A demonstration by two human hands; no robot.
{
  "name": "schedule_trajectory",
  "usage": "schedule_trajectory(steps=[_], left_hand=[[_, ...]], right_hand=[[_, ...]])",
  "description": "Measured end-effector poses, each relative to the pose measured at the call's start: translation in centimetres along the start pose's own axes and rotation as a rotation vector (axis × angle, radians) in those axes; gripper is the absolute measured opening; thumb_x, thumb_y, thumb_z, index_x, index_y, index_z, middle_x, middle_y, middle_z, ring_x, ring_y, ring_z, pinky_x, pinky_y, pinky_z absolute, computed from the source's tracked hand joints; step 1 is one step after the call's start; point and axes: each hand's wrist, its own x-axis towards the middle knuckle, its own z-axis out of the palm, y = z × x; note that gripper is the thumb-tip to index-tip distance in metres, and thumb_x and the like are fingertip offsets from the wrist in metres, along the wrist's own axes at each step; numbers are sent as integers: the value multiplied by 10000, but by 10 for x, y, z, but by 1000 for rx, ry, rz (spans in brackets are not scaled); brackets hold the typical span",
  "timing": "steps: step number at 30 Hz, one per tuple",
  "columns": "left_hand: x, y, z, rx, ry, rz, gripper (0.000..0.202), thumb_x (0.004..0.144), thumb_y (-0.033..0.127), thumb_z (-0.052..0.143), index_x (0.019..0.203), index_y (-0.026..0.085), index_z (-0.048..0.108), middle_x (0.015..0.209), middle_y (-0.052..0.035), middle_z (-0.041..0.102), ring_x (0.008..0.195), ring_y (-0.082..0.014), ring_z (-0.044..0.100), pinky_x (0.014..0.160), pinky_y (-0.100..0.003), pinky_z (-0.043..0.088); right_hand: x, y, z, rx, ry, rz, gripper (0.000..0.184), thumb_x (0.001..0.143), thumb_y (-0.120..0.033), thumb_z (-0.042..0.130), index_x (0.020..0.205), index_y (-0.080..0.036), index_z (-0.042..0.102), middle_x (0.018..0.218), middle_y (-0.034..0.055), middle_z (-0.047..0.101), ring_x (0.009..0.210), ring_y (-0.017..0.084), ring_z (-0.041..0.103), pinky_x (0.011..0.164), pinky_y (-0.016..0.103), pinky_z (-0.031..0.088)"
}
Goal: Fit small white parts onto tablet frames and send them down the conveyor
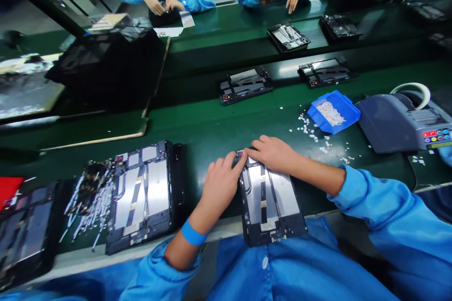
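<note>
The left hand (222, 178) and right hand (277, 155) met at the fingertips over the far left corner of an opened tablet (275, 202), which lay at the near edge of the desk (197, 136). Whether they pinched something small could not be told; the fingers covered the spot. Such work seemed to call for light, even pressure, the tablet kept steady. Its flat slab combined smooth silvery plates (252, 202) and matt black edging (289, 231); papery white bits (323, 149) lay beside a blue plastic tray (348, 112).
</note>
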Motion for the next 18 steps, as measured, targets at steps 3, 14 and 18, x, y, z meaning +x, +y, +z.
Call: schedule_trajectory(steps=[3, 14, 18], left_hand=[[0, -1, 3, -34, 5, -6, 598, 971, 106, 437, 1522, 315, 538, 1478, -144, 579, 1017, -298, 617, 807, -420, 497], [-59, 12, 28, -819, 87, -281, 579, 1030, 340, 468, 1590, 203, 414, 1354, -148, 650, 1165, -268, 655, 1029, -439, 539], [-73, 48, 38, -954, 112, -363, 621, 998, 396, 533, 1576, 189, 443, 1572, -178, 486, 1474, -335, 453, 1214, -541, 393]], right_hand=[[6, 0, 0, 3, -2, -8, 350, 1049, -185, 488, 1377, -189, 609, 1119, 132, 657, 977, 265, 521, 716, 345, 391], [-85, -23, -14, 392, 116, 664, 368, 1058, -302, 457, 1320, -150, 667, 1111, 142, 697, 1028, 278, 642, 940, 422, 512], [-118, -68, -22, 645, 20, 701, 440, 1008, -340, 548, 1421, -190, 583, 1201, 133, 659, 1130, 291, 631, 1012, 462, 513]])
